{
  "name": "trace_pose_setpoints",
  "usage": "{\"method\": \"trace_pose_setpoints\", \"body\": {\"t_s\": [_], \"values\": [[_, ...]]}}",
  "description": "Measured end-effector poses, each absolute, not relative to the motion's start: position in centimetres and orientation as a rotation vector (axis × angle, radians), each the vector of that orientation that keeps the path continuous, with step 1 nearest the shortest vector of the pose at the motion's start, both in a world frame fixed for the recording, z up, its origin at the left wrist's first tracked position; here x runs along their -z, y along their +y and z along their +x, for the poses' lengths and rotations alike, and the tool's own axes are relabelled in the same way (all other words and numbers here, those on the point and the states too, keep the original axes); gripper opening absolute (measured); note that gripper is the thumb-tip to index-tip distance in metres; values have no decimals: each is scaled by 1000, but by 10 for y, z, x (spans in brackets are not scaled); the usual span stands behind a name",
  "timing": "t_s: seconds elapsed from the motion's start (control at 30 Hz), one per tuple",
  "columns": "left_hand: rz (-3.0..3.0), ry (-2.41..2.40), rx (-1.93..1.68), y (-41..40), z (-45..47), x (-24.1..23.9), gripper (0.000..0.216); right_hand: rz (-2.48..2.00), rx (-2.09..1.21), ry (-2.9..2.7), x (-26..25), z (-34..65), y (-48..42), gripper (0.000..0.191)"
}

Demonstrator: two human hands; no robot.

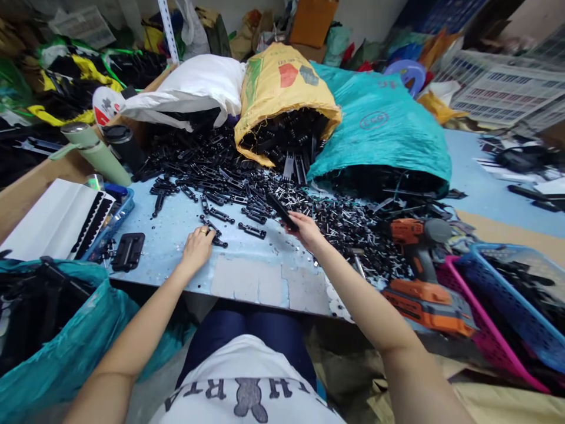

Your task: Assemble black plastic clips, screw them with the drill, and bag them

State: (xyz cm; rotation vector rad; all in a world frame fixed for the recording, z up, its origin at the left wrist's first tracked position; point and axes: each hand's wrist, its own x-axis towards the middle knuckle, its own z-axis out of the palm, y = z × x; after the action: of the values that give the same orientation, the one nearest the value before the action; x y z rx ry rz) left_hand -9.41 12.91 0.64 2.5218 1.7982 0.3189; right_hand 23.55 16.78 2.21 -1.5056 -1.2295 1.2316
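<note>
My right hand [306,231] is closed on a long black plastic piece [281,211], which points up and left over the edge of the parts pile. My left hand [198,246], with a ring on one finger, rests low over the blue table [163,247]. Its fingertips are closed on a small black slotted link [218,241]. Similar black links [252,230] lie loose between the two hands. Just past my right hand spreads a heap of small screws and pins [348,229].
Behind the heap, white [194,88], yellow [286,76] and teal [379,123] sacks lie open, with black parts at their mouths. An orange cordless drill [419,271] stands at right beside baskets [507,335]. A green flask [99,153] and a black flat part [128,251] are at left.
</note>
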Motion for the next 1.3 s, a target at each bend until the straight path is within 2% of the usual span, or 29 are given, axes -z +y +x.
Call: {"method": "trace_pose_setpoints", "body": {"t_s": [0.07, 0.23, 0.37, 0.47, 0.53, 0.63, 0.77, 0.87, 0.97, 1.03, 1.1, 1.23, 1.3], "values": [[2559, 1746, -276, 131, -98, -6, 36, -1464, -1321, -1265, -11, 229, 135, 38], [2621, 1714, -264, 123, -98, -4, 16, -1462, -608, -2002, -2, 237, 71, 29], [2560, 1696, -292, 98, -90, 9, 18, -1261, -399, -2535, -3, 232, 37, 30], [2469, 1827, -421, 79, -88, 18, 30, -1424, -291, -2486, -5, 211, 35, 42], [2393, 1913, -540, 70, -89, 18, 30, -1581, -279, -2403, -7, 196, 43, 48], [2258, 1874, -873, 63, -91, 11, 18, -1528, -421, -2453, -13, 187, 57, 42], [2034, 1648, -1382, 57, -78, -4, 20, -1266, -494, -2585, -20, 195, 62, 38], [1924, 1499, -1418, 55, -59, -12, 25, -1552, -370, -2387, -17, 190, 60, 33], [1925, 1407, -1309, 53, -44, -20, 27, -1756, -311, -2271, -10, 175, 57, 61], [1890, 1378, -1224, 51, -37, -24, 30, -1713, -403, -2233, -6, 166, 55, 58], [1813, 1327, -1136, 49, -31, -25, 32, -1575, -640, -2052, -6, 161, 54, 49], [1665, 1210, -1043, 46, -15, -24, 34, -1274, -1268, -1449, -15, 156, 53, 53], [1672, 1217, -1069, 46, -9, -26, 34, -1196, -1389, -1349, -20, 155, 54, 53]]}}
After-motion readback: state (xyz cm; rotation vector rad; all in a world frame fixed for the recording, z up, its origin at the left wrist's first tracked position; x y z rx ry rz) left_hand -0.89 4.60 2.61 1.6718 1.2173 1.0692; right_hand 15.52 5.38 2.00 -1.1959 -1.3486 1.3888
